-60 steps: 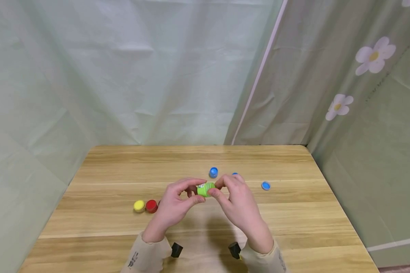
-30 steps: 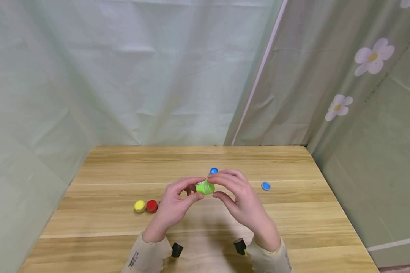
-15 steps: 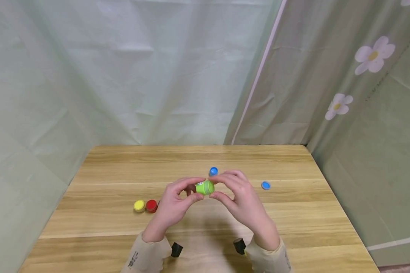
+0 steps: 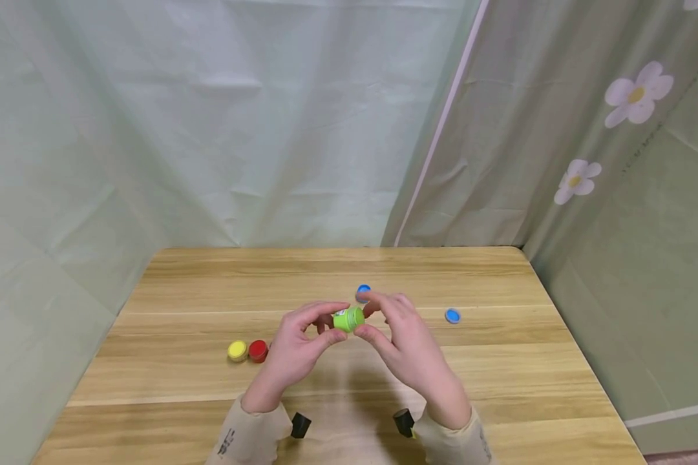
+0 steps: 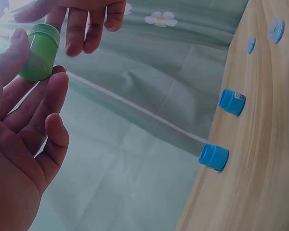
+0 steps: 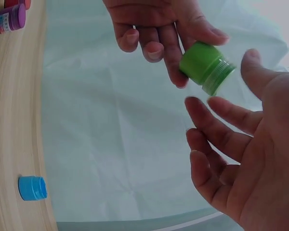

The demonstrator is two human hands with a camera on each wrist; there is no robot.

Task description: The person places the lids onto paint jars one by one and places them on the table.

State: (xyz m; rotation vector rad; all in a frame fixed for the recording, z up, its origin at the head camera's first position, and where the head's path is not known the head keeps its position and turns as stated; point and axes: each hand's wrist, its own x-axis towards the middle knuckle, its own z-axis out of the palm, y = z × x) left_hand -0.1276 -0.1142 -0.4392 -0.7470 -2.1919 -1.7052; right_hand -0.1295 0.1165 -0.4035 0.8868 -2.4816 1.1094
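Two hands are raised over the middle of the table point(image 4: 500, 361), wrists low and fingertips meeting around a small green jar point(image 4: 349, 319). The left hand point(image 4: 293, 349) is turned palm-in, and the jar is pinched between its thumb and the tips of its index and middle fingers point(image 5: 55, 98); the other two fingers are loosely curled and touch nothing. The jar is held tilted, with its ribbed lid end pointed toward the right hand point(image 4: 410, 349). On that side, the fingers point(image 6: 207, 115) are spread apart and relaxed. In the right wrist view a gap can be seen between them and the lid, though in the head view the thumb and index tip look like they're just at the lid, so actual contact can't be called for sure. Beige sleeves are seen at both wrists.

Just past the right fingertips, a blue cap point(image 4: 363, 292) is sitting on the table, and another blue cap point(image 4: 452, 316) is found well off to the right of that hand. Out to the left of the left hand, a yellow jar point(image 4: 237, 351) and a red jar point(image 4: 258, 351) are parked side by side, touching or nearly so. A purple jar point(image 6: 10, 18) is only caught in the right wrist view.

The table is light wood with a plank pattern. It's backed by a pale green cloth point(image 4: 209, 129), and a greyer curtain with white flowers point(image 4: 616, 161) is hung on the right.
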